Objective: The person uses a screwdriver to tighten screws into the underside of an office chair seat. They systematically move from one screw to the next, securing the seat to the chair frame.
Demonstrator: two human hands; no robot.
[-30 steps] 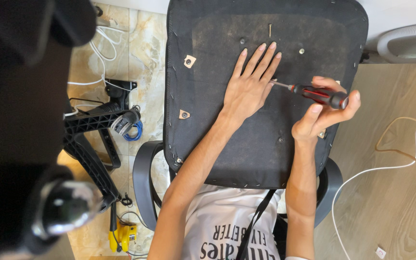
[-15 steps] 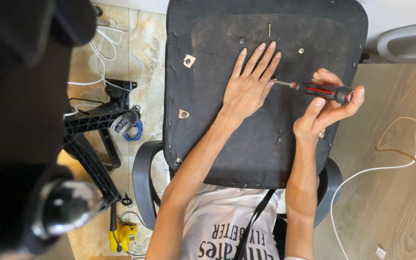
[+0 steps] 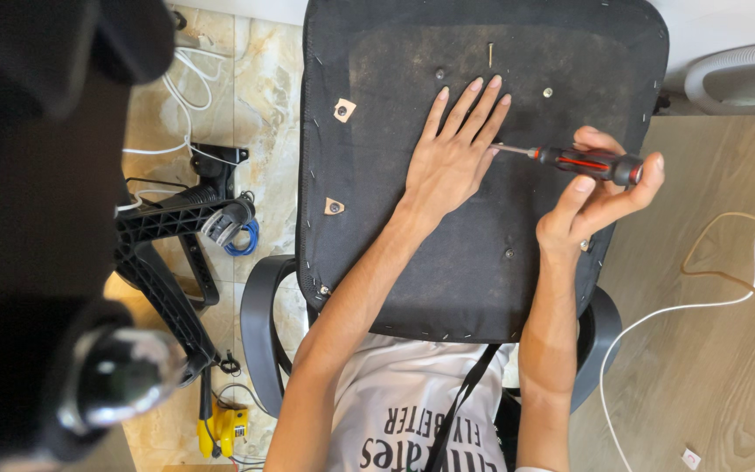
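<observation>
Head view: the left hand (image 3: 458, 149) lies open and flat on the black upturned chair seat (image 3: 482, 175), fingers pointing far. The right hand (image 3: 600, 197) grips a red-and-black screwdriver (image 3: 583, 162), its tip touching the left hand's edge at mid-seat. It would go best with the shaft square to the screw, pressing firmly, the flat hand steadying the seat.

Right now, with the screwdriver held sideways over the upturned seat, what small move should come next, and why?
Probably tip the screwdriver upright and seat its tip in a screw. The right hand holds it nearly flat, the shaft pointing at the left hand, which lies spread on the black seat underside. The tip sits by the left fingers, not on any fastener that shows.
</observation>
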